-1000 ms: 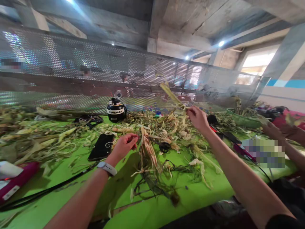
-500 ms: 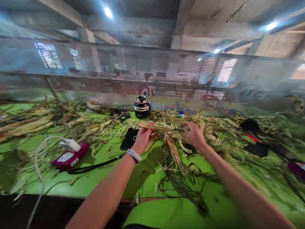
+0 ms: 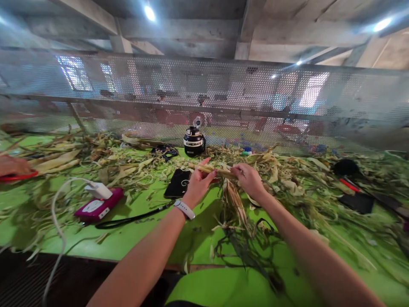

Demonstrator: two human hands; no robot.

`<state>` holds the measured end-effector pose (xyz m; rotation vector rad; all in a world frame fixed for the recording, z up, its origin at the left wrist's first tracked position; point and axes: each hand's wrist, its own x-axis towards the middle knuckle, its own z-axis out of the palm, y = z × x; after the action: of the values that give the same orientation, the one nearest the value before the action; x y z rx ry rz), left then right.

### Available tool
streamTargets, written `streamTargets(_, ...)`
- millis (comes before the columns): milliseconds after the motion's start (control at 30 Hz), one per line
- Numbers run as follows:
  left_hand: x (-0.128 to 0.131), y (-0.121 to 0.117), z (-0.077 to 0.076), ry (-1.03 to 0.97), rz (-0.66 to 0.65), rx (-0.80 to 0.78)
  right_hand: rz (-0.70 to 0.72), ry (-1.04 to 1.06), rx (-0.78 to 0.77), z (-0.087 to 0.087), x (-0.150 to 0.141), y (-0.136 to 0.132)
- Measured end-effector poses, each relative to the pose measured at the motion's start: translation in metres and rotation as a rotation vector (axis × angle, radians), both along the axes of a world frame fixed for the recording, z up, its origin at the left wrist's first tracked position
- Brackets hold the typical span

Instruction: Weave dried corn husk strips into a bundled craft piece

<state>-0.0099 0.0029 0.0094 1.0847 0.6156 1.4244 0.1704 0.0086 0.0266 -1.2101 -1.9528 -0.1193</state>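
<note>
Strip in hand, seemingly unfinished.
Left hand and right hand pinching it; husks below fingers, scraps beyond, left loose.

The fingers cover parts of the dried corn husk. Well left of them, a co-worker's hand is cropped; beyond them, I can't resolve the shapes behind the perforated screen.
</note>
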Motion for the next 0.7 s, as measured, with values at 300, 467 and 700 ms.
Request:
streamTargets(300,-0.009,0.012,0.003,-0.146,0.307,-0.038,-0.812,-0.076,-0.109,0.02,0.101,0.0)
streamTargets(467,-0.004,0.008,0.002,-0.033,0.327,0.044,-0.601,0.138,0.075,0.023,0.083,-0.002)
streamTargets(700,0.005,-0.005,0.007,-0.056,0.228,0.122,0.214,0.261,-0.402,0.008,-0.024,-0.023)
